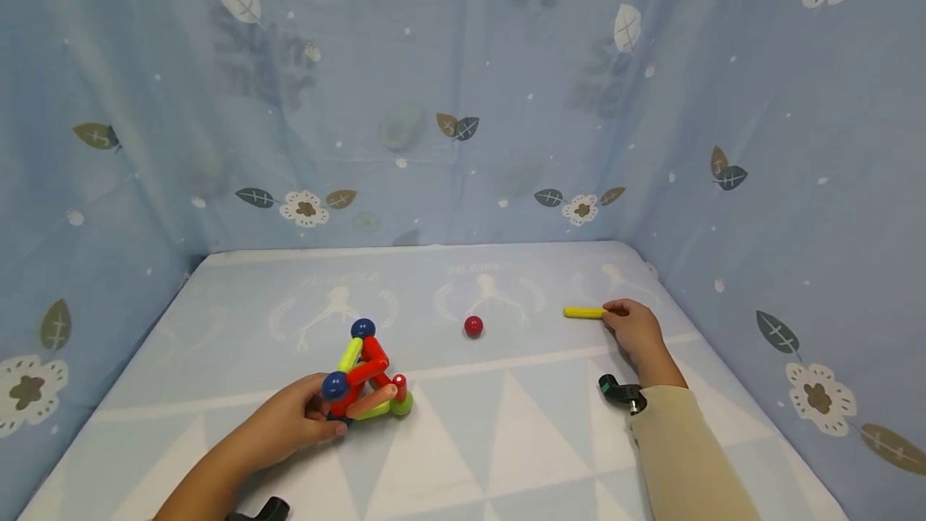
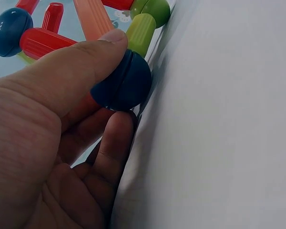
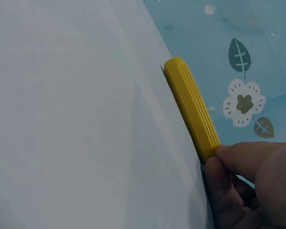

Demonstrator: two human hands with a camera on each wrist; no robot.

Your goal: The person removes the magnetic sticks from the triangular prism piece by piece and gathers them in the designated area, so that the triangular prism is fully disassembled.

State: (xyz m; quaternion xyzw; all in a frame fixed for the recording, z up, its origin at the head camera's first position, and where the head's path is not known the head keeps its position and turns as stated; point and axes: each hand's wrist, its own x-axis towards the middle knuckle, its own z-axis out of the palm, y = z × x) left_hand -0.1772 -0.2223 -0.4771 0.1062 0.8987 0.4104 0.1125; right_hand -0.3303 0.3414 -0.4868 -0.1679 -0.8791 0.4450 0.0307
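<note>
left hand [image 1: 289, 424]: pinched a blue ball [image 2: 124, 83] on the toy frame [image 1: 365, 380]
right hand [image 1: 635, 328]: gripped a yellow stick [image 1: 583, 313], right of the red ball [image 1: 473, 326]

Lighting is even and diffuse; shadows are soft. The head view bows at its edges. Wrist views are dimmer, with close areas blurred.

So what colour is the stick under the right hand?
Yellow. The stick shows best in the right wrist view, pinched by the right hand.
</note>
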